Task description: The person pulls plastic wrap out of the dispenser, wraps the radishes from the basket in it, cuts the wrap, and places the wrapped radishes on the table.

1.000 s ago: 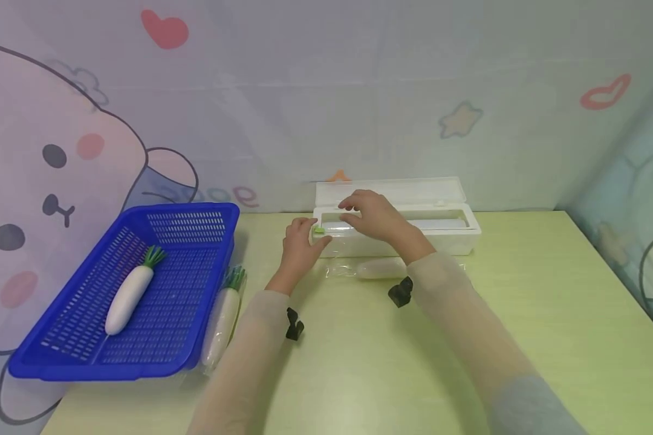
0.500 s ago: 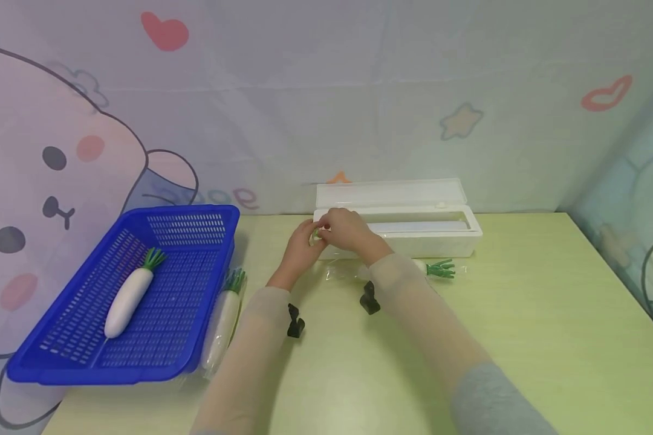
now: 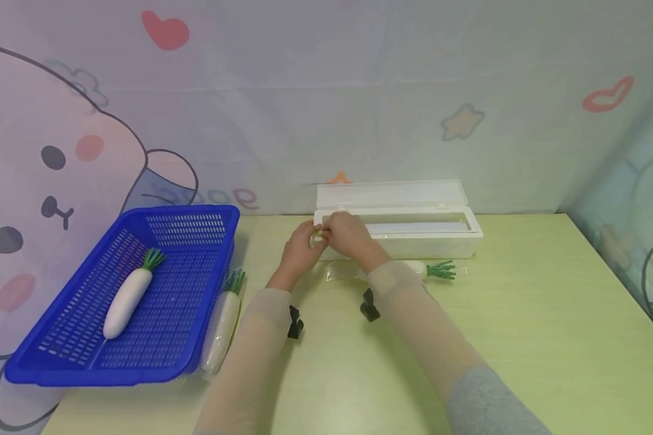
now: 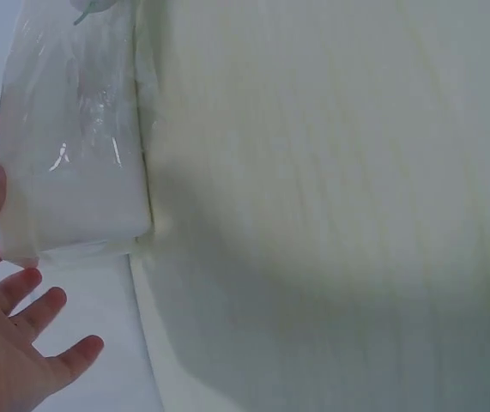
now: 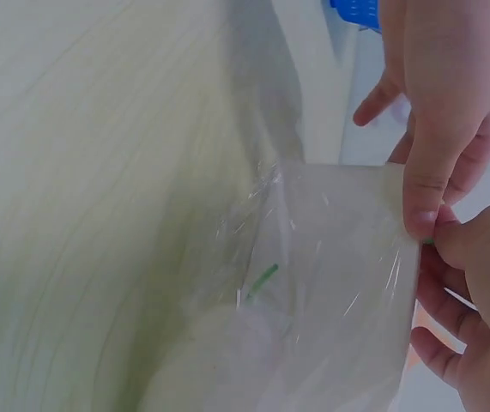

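Note:
A long white cling film box (image 3: 424, 244) stands with its lid (image 3: 392, 193) raised at the back of the table. My left hand (image 3: 300, 251) grips the box's left end between thumb and fingers; in the left wrist view its other fingers (image 4: 39, 313) spread apart. My right hand (image 3: 350, 235) pinches a small green slider (image 5: 428, 241) at that same end, mostly hidden by the fingertips. In front of the box lies a white radish with green leaves (image 3: 441, 269) in clear film, partly behind my right forearm.
At the left stands a blue basket (image 3: 196, 296) with an unwrapped white radish (image 3: 127, 302) inside. Beside the basket lies another film-wrapped radish (image 3: 223, 326). A printed cloth (image 3: 283, 109) hangs behind the table.
My right hand has moved left and down from above the box to its left end and now pinches the green slider. My left hand has stayed there, its thumb and fingers closer together.

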Demonstrator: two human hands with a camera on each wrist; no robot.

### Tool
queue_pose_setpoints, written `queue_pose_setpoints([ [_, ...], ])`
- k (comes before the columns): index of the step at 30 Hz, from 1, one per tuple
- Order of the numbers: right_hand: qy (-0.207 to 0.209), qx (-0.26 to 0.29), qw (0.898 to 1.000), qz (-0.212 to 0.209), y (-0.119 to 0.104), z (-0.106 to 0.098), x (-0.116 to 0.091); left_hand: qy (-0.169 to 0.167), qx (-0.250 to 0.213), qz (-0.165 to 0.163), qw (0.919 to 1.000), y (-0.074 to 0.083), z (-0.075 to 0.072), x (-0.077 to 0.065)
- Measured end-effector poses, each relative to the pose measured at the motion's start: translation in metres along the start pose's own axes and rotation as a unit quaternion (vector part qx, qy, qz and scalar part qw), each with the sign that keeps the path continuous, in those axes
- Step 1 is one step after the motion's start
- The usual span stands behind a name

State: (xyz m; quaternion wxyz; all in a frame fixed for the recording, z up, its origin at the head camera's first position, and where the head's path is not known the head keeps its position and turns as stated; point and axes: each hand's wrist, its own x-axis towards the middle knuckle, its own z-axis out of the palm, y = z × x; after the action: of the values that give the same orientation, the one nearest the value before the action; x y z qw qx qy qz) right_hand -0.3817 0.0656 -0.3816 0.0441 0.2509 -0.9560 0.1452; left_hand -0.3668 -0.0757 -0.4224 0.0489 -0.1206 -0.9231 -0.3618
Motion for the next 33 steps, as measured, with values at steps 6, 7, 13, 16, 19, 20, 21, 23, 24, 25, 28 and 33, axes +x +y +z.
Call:
queue_pose_setpoints([
  [6, 0.017, -0.013, 1.0, -0.018, 0.005, 0.004, -0.001, -0.011, 0.076, -0.012, 0.997, 0.004, -0.001, 0.001],
  [7, 0.022, -0.02, 0.999, -0.024, 0.006, 0.005, -0.001, -0.012, 0.084, -0.015, 0.9963, 0.004, -0.001, 0.001],
  [13, 0.038, -0.032, 0.997, -0.05, 0.01, 0.006, -0.003, -0.016, 0.125, -0.021, 0.9918, 0.006, -0.002, 0.0],
  [16, 0.044, -0.02, 0.997, -0.052, 0.012, 0.006, -0.005, -0.023, 0.133, -0.021, 0.9907, 0.008, -0.003, 0.0],
  [19, 0.055, -0.014, 0.997, -0.056, 0.014, 0.006, -0.006, -0.029, 0.136, -0.024, 0.99, 0.01, -0.004, -0.001],
  [20, 0.06, -0.013, 0.996, -0.058, 0.014, 0.007, -0.007, -0.03, 0.137, -0.025, 0.9899, 0.01, -0.005, -0.001],
  [21, 0.064, -0.013, 0.996, -0.061, 0.014, 0.008, -0.007, -0.03, 0.137, -0.026, 0.9898, 0.01, -0.005, -0.001],
  [23, 0.074, -0.016, 0.995, -0.067, 0.014, 0.009, -0.007, -0.029, 0.137, -0.027, 0.9897, 0.01, -0.006, -0.002],
  [24, 0.077, -0.016, 0.995, -0.068, 0.014, 0.01, -0.008, -0.028, 0.136, -0.028, 0.99, 0.01, -0.006, -0.002],
  [25, 0.081, -0.02, 0.994, -0.071, 0.014, 0.011, -0.008, -0.028, 0.135, -0.028, 0.99, 0.01, -0.006, -0.002],
  [28, 0.085, -0.032, 0.993, -0.071, 0.014, 0.013, -0.008, -0.028, 0.132, -0.03, 0.9904, 0.008, -0.006, -0.003],
  [33, 0.078, -0.043, 0.994, -0.058, 0.013, 0.013, -0.01, -0.024, 0.135, -0.024, 0.9903, 0.006, -0.006, -0.004],
])
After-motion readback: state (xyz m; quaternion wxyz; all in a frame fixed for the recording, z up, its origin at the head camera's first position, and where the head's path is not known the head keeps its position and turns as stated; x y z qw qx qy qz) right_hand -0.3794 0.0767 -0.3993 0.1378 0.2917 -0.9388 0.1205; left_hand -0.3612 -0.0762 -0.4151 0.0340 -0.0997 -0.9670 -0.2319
